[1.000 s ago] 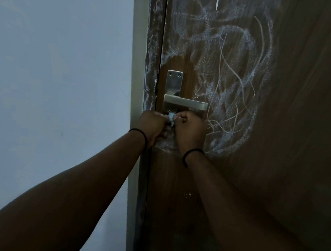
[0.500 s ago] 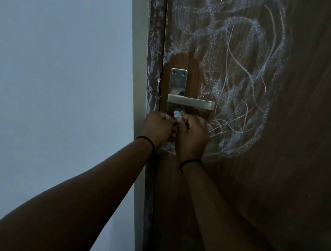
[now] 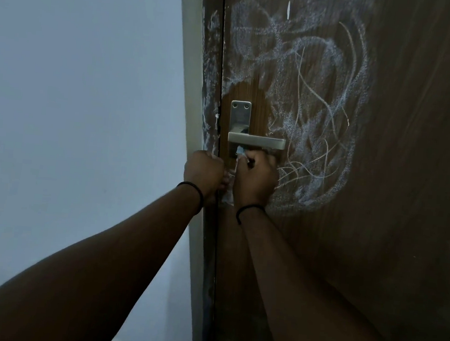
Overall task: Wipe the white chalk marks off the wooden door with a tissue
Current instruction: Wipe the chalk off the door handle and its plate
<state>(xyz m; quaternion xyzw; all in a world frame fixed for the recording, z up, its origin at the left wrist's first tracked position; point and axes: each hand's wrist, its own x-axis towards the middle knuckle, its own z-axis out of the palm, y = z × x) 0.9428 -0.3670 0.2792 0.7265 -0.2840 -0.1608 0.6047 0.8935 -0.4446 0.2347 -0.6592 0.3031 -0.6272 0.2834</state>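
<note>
While the wooden door (image 3: 394,185) stands upright with chalk marks (image 3: 319,110) scrawled above and right of the horizontal handle (image 3: 256,141), both hands work just below it. The right hand (image 3: 255,179) grips the crumpled tissue (image 3: 240,153), whose axis cannot be determined. The left hand (image 3: 204,172) is curled beside it; its contents cannot be determined.

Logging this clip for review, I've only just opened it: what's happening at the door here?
A person has both hands just below the metal door handle. The right hand holds a crumpled tissue against the wooden door; the left hand is curled beside it, holding nothing visible. Around the handle plate the wood looks clean, but white chalk marks cover the area above and to the right.
</note>
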